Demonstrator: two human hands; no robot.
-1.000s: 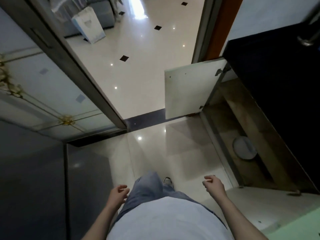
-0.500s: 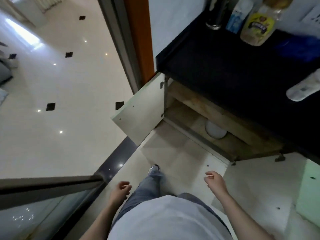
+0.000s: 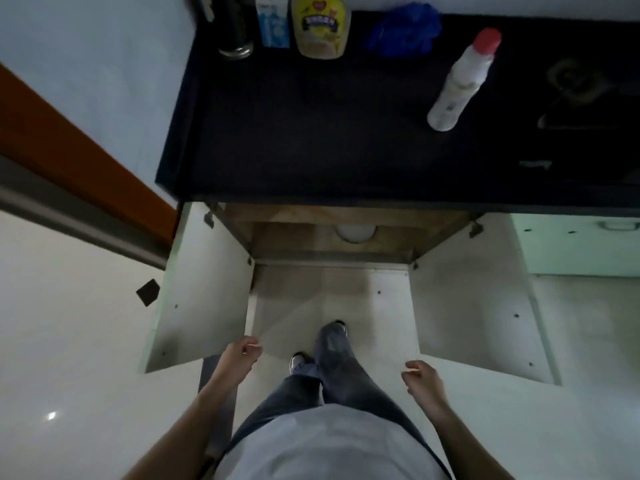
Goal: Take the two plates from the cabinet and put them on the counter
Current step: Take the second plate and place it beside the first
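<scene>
View from the head, looking down at a person standing before an open cabinet [image 3: 332,237] under a dark counter [image 3: 346,126]. Both doors are standing wide — the left door [image 3: 204,289] and the right door [image 3: 474,299] are flanking the opening. The plates [image 3: 355,232] are lying on the cabinet's wooden floor near the middle, showing as one pale round edge (how many are stacked cannot be told), partly hidden by the counter's front edge. The left hand [image 3: 240,355] is hanging just beside the left door's lower corner, its grip loosely curled and holding nothing; whether it is touching the door cannot be told. The right hand [image 3: 424,377] is hanging near the right door, fingers likewise half-curled and empty. Along the counter's back are standing a dark can [image 3: 235,32], a blue carton [image 3: 273,22] and a yellow jar [image 3: 322,27]; a blue cloth [image 3: 403,29] and a white bottle [image 3: 460,81] — red-capped — are sitting further right.
</scene>
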